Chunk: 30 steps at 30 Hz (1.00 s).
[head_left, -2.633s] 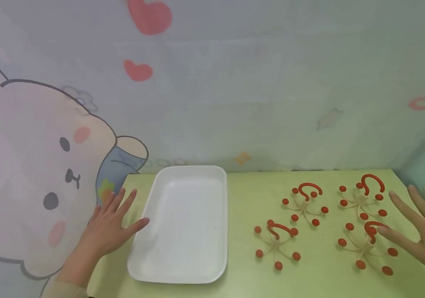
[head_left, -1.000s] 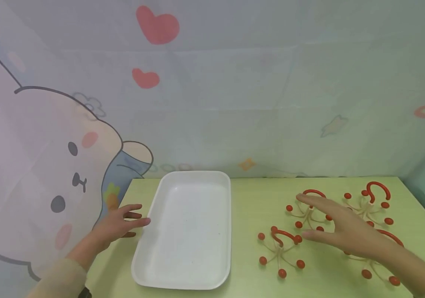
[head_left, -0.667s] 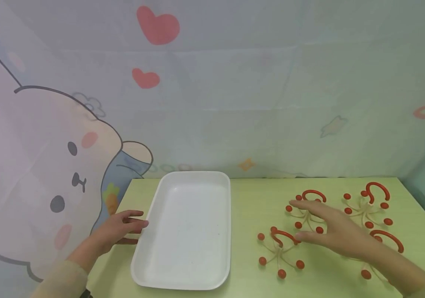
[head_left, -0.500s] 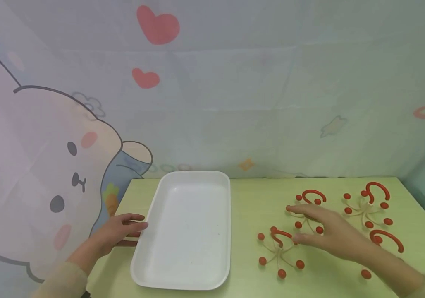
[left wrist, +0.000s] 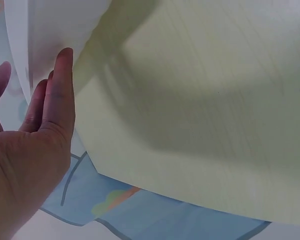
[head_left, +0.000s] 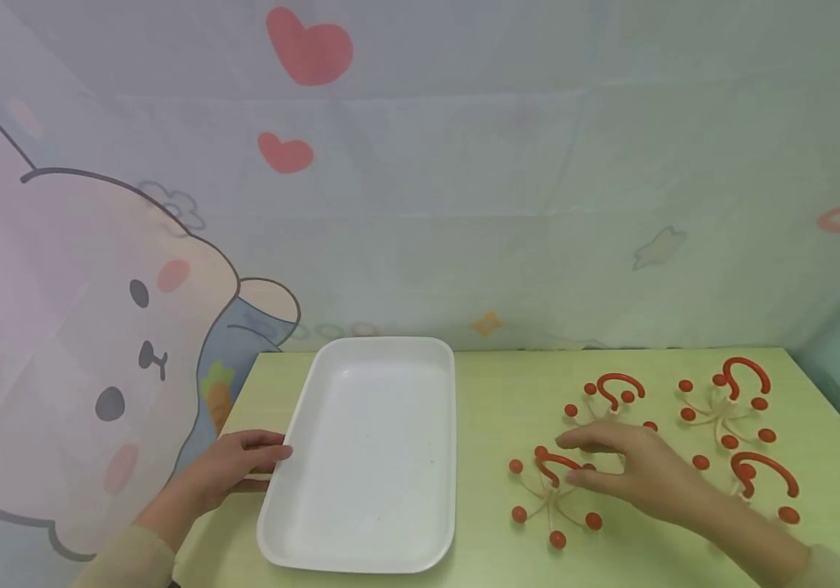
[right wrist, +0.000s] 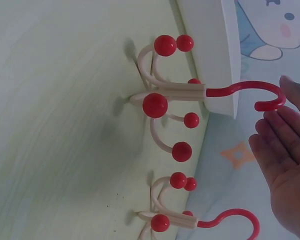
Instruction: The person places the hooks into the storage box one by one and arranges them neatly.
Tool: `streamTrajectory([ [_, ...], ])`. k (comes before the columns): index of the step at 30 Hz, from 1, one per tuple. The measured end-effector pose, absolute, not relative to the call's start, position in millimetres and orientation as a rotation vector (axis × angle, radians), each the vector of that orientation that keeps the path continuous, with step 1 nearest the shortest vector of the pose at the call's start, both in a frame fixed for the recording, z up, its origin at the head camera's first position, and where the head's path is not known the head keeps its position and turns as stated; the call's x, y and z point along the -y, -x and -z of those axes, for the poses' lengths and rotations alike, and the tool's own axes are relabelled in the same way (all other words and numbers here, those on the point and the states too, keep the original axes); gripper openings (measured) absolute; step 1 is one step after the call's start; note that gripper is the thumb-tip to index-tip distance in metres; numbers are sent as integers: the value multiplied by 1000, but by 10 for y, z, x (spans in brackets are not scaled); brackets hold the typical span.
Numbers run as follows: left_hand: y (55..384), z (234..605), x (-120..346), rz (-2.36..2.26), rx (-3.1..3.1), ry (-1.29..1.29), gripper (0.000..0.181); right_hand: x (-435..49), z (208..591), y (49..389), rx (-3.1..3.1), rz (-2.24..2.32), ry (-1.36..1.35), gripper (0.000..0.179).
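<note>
Several cream hooks with curved arms, red ball tips and a red hook on top stand on the table. My right hand [head_left: 636, 469] is at the front-left hanger hook [head_left: 552, 494], thumb and fingertips spread either side of its red hook. In the right wrist view, that red hook [right wrist: 250, 95] lies between the thumb and the fingers, which are not closed on it. My left hand [head_left: 232, 469] is at the left side of a white tray [head_left: 357, 563], thumb over the rim. Its fingers [left wrist: 62, 95] lie straight along the tray's outer wall in the left wrist view.
Beyond the front-left one stand a back-left hanger hook [head_left: 614, 402], a back-right one [head_left: 720, 412] and a front-right one [head_left: 746, 487], partly behind my right forearm. A printed cloth [head_left: 420, 204] rises behind the pale green table [head_left: 497, 408].
My right hand has swung left from the right side and come down to the front-left hanger hook. My left hand has moved in to the tray's left rim. The tray and hooks stay put.
</note>
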<state>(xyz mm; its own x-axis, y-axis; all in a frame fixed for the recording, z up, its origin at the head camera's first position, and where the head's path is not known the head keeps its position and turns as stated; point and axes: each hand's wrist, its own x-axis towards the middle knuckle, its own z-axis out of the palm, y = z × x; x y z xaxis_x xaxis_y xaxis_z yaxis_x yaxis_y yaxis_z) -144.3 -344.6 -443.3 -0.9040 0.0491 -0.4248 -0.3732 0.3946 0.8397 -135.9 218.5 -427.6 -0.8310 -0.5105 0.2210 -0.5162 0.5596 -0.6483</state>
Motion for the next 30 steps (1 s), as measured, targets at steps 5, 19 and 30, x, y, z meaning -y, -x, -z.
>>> streamTrajectory([
  [5,1454,4467,3455,-1527,-2268,288,55,-2168,4305,1367,2784,-1176,-888,29],
  [19,1457,4553,3496,-1555,-2264,320,46,-2123,4379,1365,2665,-1301,-866,14],
  [30,1454,4577,3498,-1573,-2253,319,42,-2076,4293,1372,2619,-1272,-843,18],
])
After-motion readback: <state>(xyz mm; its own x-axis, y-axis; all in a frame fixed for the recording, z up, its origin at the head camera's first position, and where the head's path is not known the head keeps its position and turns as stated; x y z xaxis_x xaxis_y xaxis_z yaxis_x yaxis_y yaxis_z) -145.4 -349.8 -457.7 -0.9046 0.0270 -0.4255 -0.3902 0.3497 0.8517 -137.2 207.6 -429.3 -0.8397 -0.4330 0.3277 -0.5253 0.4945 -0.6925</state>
